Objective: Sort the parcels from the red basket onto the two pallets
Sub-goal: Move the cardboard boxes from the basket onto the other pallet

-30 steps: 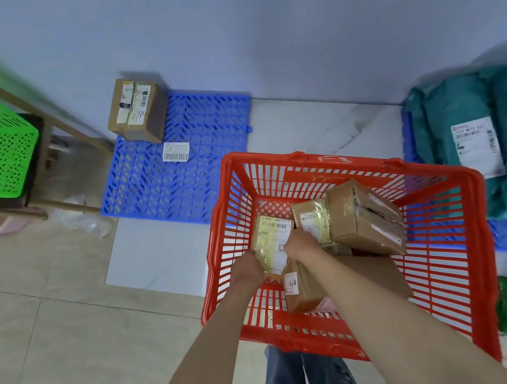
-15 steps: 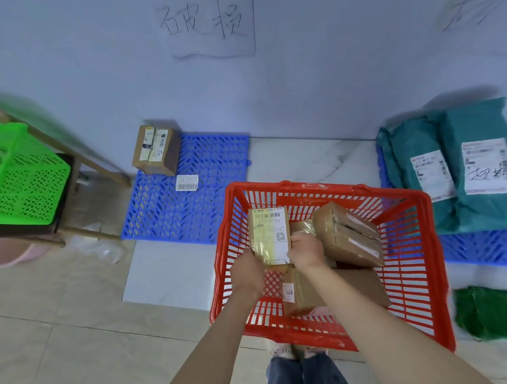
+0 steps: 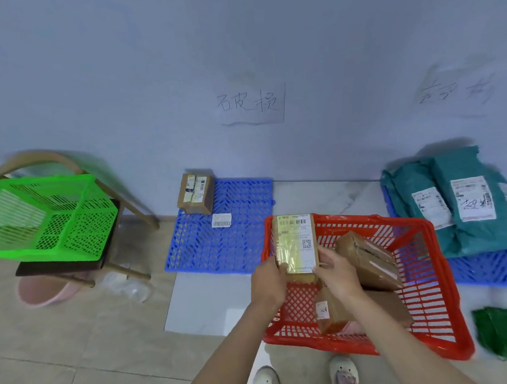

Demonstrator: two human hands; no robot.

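One parcel in hand: small yellow-wrapped parcel (image 3: 295, 244), label side toward camera, held upright above the left-rear corner of the red basket (image 3: 450, 322).
L hand (image 3: 266, 283): fingers curled round the parcel's lower-left edge, gripping.
R hand (image 3: 339, 275): pinches the lower-right edge, thumb on the label face; fingers behind not visible.
Basket contents: brown taped box (image 3: 369, 262) tilted against the right side; larger brown box (image 3: 369, 312) lower down, w/ a small numbered tag; both partly behind the R forearm.
L pallet (image 3: 243, 246): blue, just left of basket, against wall. Carries one cardboard box (image 3: 196, 194) at rear-left corner and a loose barcode label (image 3: 221, 220) lying flat.
R pallet (image 3: 488, 269): blue, right of basket, mostly covered by teal mailer bags (image 3: 461, 206) w/ white labels.
Wall signs: handwritten paper (image 3: 251, 104) above L pallet, a second one (image 3: 459, 90) above R pallet; second is blurred.
Other: green basket (image 3: 40, 219) on a wooden chair (image 3: 66, 164), far left; dark green bag (image 3: 504, 331) on floor at right; shoes at bottom edge.
Step (est.): label check on lifted parcel, destination not yet chosen.
Next move (est.): read label/condition, match to a sign, then carry over the basket rim and set flat on a bare patch of that pallet. L pallet is the nearer, w/ more free room.
Progress (est.): early-mid; at least 2 boxes left in basket.
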